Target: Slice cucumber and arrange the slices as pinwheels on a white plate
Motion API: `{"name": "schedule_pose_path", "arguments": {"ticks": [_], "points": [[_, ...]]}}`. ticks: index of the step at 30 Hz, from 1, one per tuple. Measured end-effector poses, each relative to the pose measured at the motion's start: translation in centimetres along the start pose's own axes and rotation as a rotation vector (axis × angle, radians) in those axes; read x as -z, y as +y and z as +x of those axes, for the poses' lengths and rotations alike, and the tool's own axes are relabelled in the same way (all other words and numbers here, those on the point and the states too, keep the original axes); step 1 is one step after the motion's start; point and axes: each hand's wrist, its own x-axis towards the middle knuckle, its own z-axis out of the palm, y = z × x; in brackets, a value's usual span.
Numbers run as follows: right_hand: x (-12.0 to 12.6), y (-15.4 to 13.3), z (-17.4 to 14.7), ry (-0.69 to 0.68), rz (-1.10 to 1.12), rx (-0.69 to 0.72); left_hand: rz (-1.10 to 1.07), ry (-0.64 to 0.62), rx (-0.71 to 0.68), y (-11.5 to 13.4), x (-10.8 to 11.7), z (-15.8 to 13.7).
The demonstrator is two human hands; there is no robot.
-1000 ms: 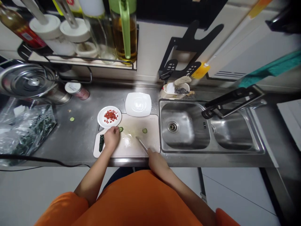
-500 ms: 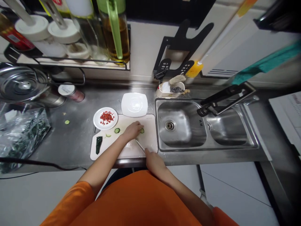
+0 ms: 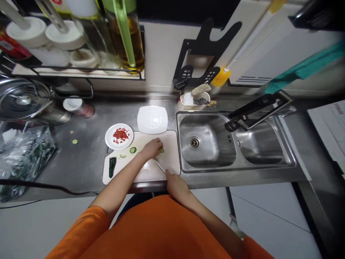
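My left hand (image 3: 152,148) is closed over a cucumber piece (image 3: 162,150) on the white cutting board (image 3: 172,154), its fingers bunched and hiding most of the piece. In my right hand (image 3: 177,184), at the board's front edge, is the handle of a knife (image 3: 160,166). Its blade points up and left toward my left fingers; the tip lies beside or under that hand. Left of my hands, a cut cucumber end (image 3: 133,150) and thin pale peelings (image 3: 122,156) lie on the board. A dark green cucumber length (image 3: 112,167) sits near its left edge.
A plate of chopped red pepper (image 3: 119,136) overlaps the board's back left corner; a white square plate (image 3: 152,119) stands behind. On the right is a double sink (image 3: 207,144) with a black faucet (image 3: 248,111). A plastic bag of greens (image 3: 29,154) lies far left.
The view has shifted slightly. My left fingers have drawn a little further over the cucumber piece. My right hand and the knife have hardly moved.
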Motion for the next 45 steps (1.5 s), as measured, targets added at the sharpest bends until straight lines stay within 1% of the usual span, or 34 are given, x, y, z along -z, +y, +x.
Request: {"name": "schedule_pose_path", "arguments": {"ticks": [5,7,11,13,16,18,21,23,26,31,33,36,40,45], "points": [[-0.3,0.2,0.3,-0.012,-0.010,0.002,-0.072,0.017,-0.005,0.3,0.6,-0.7],[-0.3,0.2,0.3,-0.010,-0.014,0.002,-0.125,0.034,0.044,0.4,1.2,-1.6],[0.3,0.3,0.3,0.002,-0.023,-0.002,-0.217,0.098,0.197,-0.1,2.6,-4.5],[0.7,0.4,0.3,-0.006,-0.019,-0.009,-0.244,0.073,0.238,-0.6,3.1,-5.9],[1.2,0.5,0.5,-0.008,-0.009,-0.030,-0.251,0.001,0.243,-1.3,3.2,-6.9],[1.3,0.5,0.9,0.009,-0.013,-0.030,-0.222,-0.022,0.230,-1.8,2.8,-6.9],[1.2,0.3,1.5,0.027,-0.022,-0.013,-0.129,0.009,0.223,-2.4,2.0,-6.4],[1.2,0.1,1.8,0.034,-0.024,-0.006,-0.082,0.070,0.217,-2.6,1.4,-6.4],[1.1,-0.2,2.2,0.040,-0.034,-0.005,-0.062,0.190,0.234,-2.6,0.5,-7.2],[1.1,-0.7,2.2,0.037,-0.047,-0.017,-0.054,0.326,0.353,-1.8,-2.1,-9.1],[1.1,-0.9,2.0,0.044,-0.048,-0.012,-0.071,0.385,0.401,-1.5,-3.2,-9.4],[1.3,-1.3,1.7,0.058,-0.052,0.009,-0.115,0.457,0.428,-1.4,-4.3,-9.3],[1.6,-1.7,1.5,0.047,-0.077,0.022,-0.159,0.483,0.428,-1.8,-4.9,-9.0],[1.6,-1.9,1.6,0.037,-0.076,0.024,-0.181,0.479,0.419,-1.9,-5.0,-9.0]]}}
